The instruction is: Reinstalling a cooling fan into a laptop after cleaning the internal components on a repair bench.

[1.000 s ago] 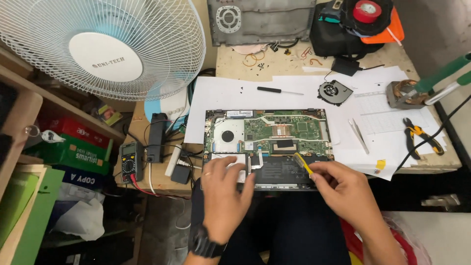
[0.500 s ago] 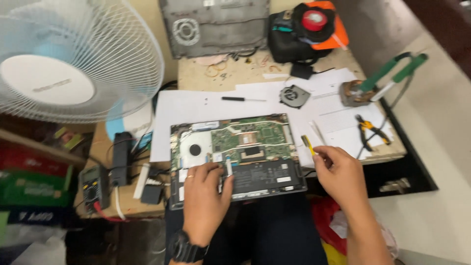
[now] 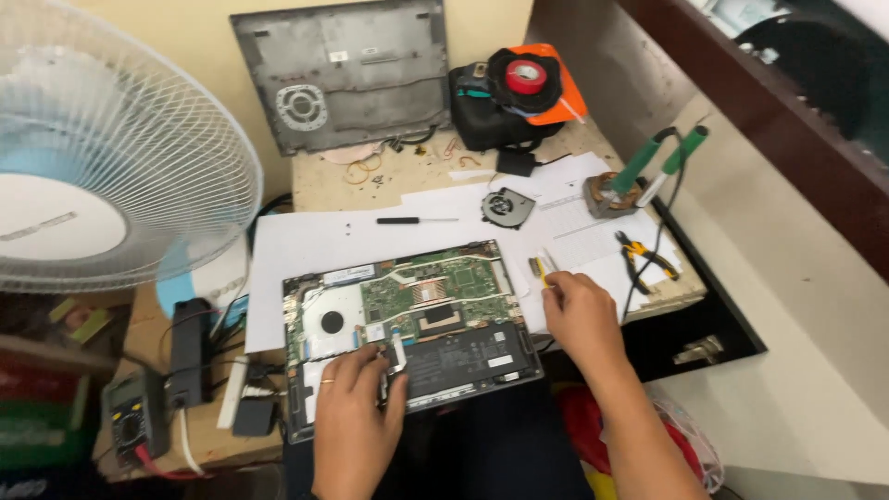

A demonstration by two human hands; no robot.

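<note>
The left hand (image 3: 356, 421) lies flat, fingers loosely together, on the near left corner of the open laptop (image 3: 407, 324), fingertips at the black battery's (image 3: 468, 356) left edge. The right hand (image 3: 579, 315), just right of the laptop, pinches a thin yellow tool (image 3: 538, 268) between thumb and fingers, over white paper (image 3: 315, 241). Beyond lies the green circuit board (image 3: 435, 292). Farther on the surface (image 3: 407, 176): a black screwdriver (image 3: 412, 220), a round black fan (image 3: 507, 206), yellow-handled pliers (image 3: 645, 261). A grey flat cover (image 3: 343, 74) leans at the far wall.

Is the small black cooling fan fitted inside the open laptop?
No, the cooling fan lies loose on the white paper behind the laptop.
</note>
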